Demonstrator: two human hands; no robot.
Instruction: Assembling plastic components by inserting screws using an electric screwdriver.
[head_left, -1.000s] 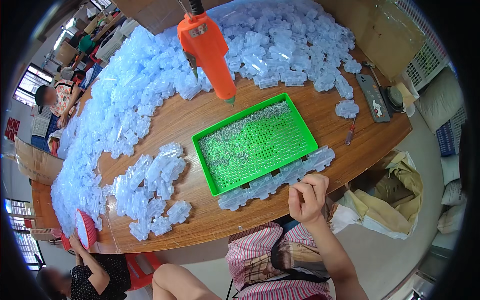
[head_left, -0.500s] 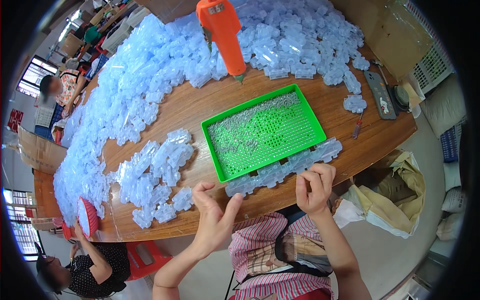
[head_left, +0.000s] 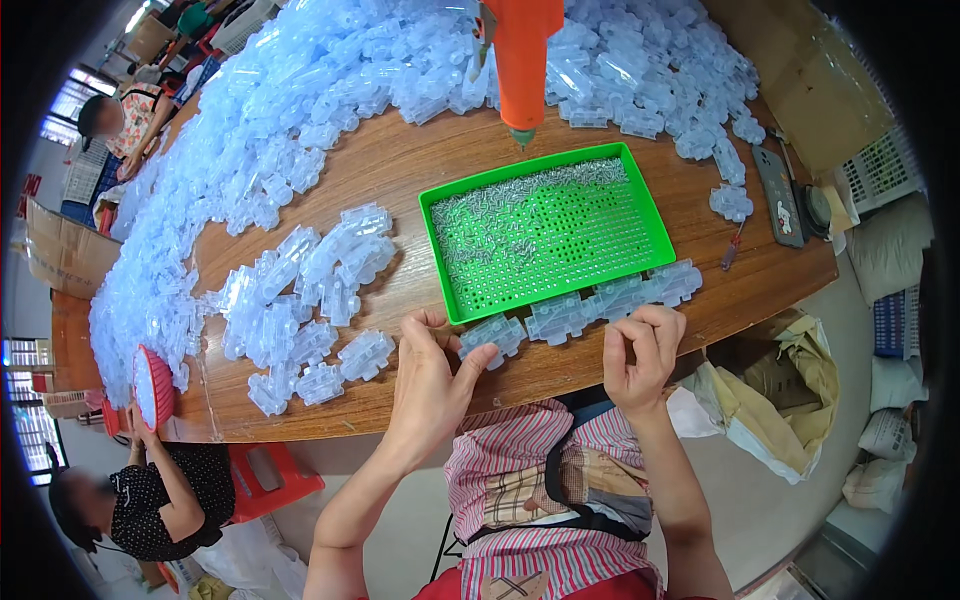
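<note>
Several clear bluish plastic casings (head_left: 556, 320) lie in a row along the near edge of a green perforated tray (head_left: 655, 225). Small metal screws (head_left: 475, 220) are spread inside the tray. My left hand (head_left: 432, 365) is at the row's left end, thumb and forefinger apart beside the leftmost casing (head_left: 494, 338); the thumb tip overlaps its near edge. Just in front of the row's right half, my right hand (head_left: 643, 355) has its fingers curled in; whatever they hold is hidden. An orange electric screwdriver (head_left: 522, 75) hangs bit-down beyond the tray.
A large heap of similar casings (head_left: 270, 110) covers the table's far and left sides, with a smaller pile (head_left: 310, 290) left of the tray. At right are a phone (head_left: 778, 195) and a small screwdriver (head_left: 733, 247). Another person (head_left: 170, 500) sits at left by a red basket (head_left: 160, 385).
The whole view has shifted, so the table sits higher in the picture. Both hands keep nearly the same place beside the row. The hanging screwdriver appears farther right and higher.
</note>
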